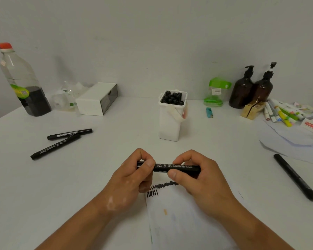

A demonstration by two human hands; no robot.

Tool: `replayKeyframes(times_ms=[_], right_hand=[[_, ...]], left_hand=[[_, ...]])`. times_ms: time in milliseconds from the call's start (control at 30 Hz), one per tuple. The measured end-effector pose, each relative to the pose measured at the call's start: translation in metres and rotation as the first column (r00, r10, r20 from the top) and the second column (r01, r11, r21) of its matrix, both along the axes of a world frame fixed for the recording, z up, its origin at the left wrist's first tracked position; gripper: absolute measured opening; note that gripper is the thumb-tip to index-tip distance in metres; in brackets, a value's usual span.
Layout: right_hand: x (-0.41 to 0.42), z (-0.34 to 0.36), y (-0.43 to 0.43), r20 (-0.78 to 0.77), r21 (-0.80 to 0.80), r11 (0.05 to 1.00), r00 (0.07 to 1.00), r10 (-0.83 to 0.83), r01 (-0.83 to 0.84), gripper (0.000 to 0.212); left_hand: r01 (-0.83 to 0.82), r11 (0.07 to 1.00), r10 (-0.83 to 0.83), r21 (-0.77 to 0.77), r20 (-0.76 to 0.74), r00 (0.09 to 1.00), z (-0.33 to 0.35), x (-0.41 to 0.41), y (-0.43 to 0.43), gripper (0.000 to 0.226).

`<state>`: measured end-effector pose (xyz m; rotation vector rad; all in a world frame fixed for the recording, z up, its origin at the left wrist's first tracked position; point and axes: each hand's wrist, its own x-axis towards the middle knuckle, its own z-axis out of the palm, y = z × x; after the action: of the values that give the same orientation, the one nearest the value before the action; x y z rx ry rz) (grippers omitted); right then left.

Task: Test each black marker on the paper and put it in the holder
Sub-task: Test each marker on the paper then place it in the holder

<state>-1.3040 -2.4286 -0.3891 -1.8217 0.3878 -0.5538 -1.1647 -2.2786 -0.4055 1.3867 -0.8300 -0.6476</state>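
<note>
You hold the black marker [163,166] crosswise above the scribbled top edge of the paper [184,222], left hand [130,179] pinching one end, right hand [204,179] gripping the barrel (both hands curled on it), and the holder [170,127] stands straight beyond the paper.

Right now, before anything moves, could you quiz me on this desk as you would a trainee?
1. True or false: the paper is blank.
2. How many black markers lie loose on the table? A one, B three, C five.
3. Fill in: the marker above the paper is gripped by ___ hands.
Key: 1 false, black scribbles mark it. 2 B, two on the left and one on the right. 3 both, the left hand and the right hand.
</note>
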Motion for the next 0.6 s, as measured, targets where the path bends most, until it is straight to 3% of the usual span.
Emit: replayKeyframes(times_ms=[400,600], right_hand=[[-0.0012,0.0054,0.0062,0.061,0.015,1.000,0.998,-0.004,0.003,0.020],[-0.0016,0.0073,0.0092,0.068,0.023,1.000,0.998,0.005,-0.007,0.014]], left_hand=[[0.027,0.996,-0.033,-0.081,-0.077,0.996,0.0067,-0.0038,0.0024,0.035],[0.036,0.994,-0.040,-0.103,-0.033,0.999,0.0069,-0.0032,0.0031,0.028]])
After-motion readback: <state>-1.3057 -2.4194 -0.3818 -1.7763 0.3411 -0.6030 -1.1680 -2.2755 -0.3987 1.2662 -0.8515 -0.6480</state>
